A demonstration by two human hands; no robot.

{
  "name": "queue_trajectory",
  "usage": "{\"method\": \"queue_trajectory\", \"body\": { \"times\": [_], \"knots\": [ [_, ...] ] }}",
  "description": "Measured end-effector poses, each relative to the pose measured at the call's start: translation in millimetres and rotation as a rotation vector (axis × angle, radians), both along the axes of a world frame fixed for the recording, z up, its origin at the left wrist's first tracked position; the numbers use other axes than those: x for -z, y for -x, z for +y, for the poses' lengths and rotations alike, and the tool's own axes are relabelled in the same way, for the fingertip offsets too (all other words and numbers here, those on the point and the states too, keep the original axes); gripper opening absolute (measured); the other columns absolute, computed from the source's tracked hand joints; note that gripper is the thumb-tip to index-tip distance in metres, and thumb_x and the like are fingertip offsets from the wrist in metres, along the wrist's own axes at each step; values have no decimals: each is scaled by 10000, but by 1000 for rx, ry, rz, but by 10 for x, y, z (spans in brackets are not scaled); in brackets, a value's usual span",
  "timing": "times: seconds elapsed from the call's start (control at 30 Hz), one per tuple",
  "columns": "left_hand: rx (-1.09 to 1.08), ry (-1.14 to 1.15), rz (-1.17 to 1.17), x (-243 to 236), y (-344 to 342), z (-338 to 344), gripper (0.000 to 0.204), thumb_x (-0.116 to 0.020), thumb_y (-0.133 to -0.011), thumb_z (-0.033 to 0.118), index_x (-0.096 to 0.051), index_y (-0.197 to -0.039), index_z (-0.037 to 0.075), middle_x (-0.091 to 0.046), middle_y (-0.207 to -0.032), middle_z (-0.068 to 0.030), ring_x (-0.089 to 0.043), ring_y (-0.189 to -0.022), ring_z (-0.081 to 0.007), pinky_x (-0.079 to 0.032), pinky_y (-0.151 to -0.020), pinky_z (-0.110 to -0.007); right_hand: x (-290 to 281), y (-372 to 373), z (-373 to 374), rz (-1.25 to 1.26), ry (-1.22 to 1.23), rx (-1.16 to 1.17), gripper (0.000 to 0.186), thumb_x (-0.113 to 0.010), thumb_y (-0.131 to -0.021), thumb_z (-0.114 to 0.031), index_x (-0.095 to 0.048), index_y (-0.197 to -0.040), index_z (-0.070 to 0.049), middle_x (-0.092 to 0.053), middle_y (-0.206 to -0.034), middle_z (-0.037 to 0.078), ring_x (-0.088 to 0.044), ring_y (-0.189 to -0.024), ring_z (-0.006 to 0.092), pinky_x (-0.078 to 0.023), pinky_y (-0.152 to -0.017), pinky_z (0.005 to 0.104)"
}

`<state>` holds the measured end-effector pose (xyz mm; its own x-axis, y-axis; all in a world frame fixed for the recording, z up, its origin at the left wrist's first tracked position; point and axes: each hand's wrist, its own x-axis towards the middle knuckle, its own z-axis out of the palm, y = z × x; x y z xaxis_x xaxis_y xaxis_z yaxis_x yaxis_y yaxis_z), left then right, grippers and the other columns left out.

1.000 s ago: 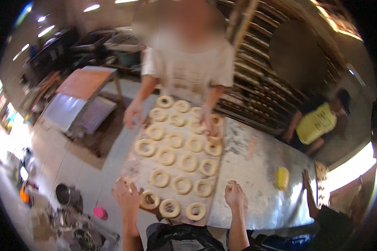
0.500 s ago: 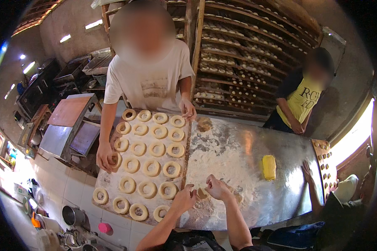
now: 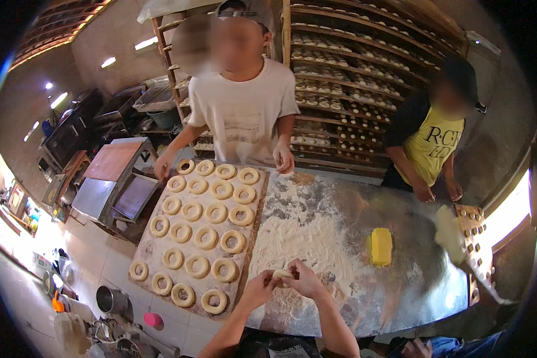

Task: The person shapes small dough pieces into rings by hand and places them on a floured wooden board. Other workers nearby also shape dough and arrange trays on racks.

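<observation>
Just above the floured near edge of the table, my two hands are together on a pale piece of dough (image 3: 282,274). My left hand (image 3: 261,288) grips its left end with bent fingers. From the right, my right hand (image 3: 304,280) pinches it; fingers partly hide its shape, so I cannot tell if it is a closed ring. To the left of my hands lies a wooden board (image 3: 150,249) carrying several rows of dough rings (image 3: 222,198). White flour (image 3: 298,235) covers the tabletop beyond my hands.
A yellow block (image 3: 380,246) sits on the metal table (image 3: 423,289). At the right edge are a blurred pale object (image 3: 450,235) and a tray of small pieces (image 3: 474,230). A person in white (image 3: 241,113) stands opposite, another in yellow (image 3: 440,137) far right. Racks (image 3: 346,128) stand behind.
My hands have come together and lifted the dough off the table. The person opposite has straightened and drawn a hand back from the rings. The arm resting on the table's right side is gone.
</observation>
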<state>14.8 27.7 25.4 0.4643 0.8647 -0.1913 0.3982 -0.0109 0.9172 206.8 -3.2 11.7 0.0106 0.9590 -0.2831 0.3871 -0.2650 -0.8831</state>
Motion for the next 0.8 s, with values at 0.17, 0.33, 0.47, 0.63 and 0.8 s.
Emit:
{"method": "queue_trajectory", "body": {
  "times": [0.17, 0.33, 0.47, 0.63, 0.8],
  "knots": [
    [2, 150, -223, -430, -64, -141, 312, -730, -891, 107, -649, -1175, 7, -729, -986, -156, -722, -884, -227, -559, -796, -327, -356, -78, -221, 407, -40, 119, 479, -769, -795, -98, -476, -1170, -46, -588, -1079, 133, -591, -889, 281, -498, -837, 388],
    [7, -512, 19, -559, -228, -196, 419, -706, -782, -44, -601, -1184, 12, -663, -990, -185, -660, -901, -370, -556, -758, -408, -246, 223, 47, -41, -503, 272, 594, -692, -782, 38, -452, -1321, -31, -587, -1131, 137, -589, -1032, 316, -502, -850, 416],
    [-250, -793, 10, -473, -279, -154, 531, -573, -796, -115, -489, -1297, 43, -585, -1034, -211, -586, -1000, -421, -524, -753, -434, -208, 201, 20, 445, -340, 56, 574, -652, -858, -41, -424, -1384, -30, -597, -1217, 160, -603, -1119, 302, -486, -954, 434],
    [-139, -72, -748, -464, -32, -266, 439, -587, -915, 0, -455, -1330, 57, -588, -861, -91, -620, -884, -227, -507, -793, -357, -349, 166, -56, 1508, -138, -125, 576, -653, -868, -138, -398, -1372, -24, -643, -1098, 221, -659, -1024, 367, -547, -902, 534],
    [-292, -120, -477, -489, 244, -171, 346, -531, -1033, 360, -524, -1259, 98, -607, -841, -50, -580, -806, -158, -489, -732, -325, -462, 568, 154, 551, -300, -134, 649, -547, -950, -539, -385, -1340, -47, -669, -924, 226, -688, -862, 374, -581, -705, 508]
  ]
}}
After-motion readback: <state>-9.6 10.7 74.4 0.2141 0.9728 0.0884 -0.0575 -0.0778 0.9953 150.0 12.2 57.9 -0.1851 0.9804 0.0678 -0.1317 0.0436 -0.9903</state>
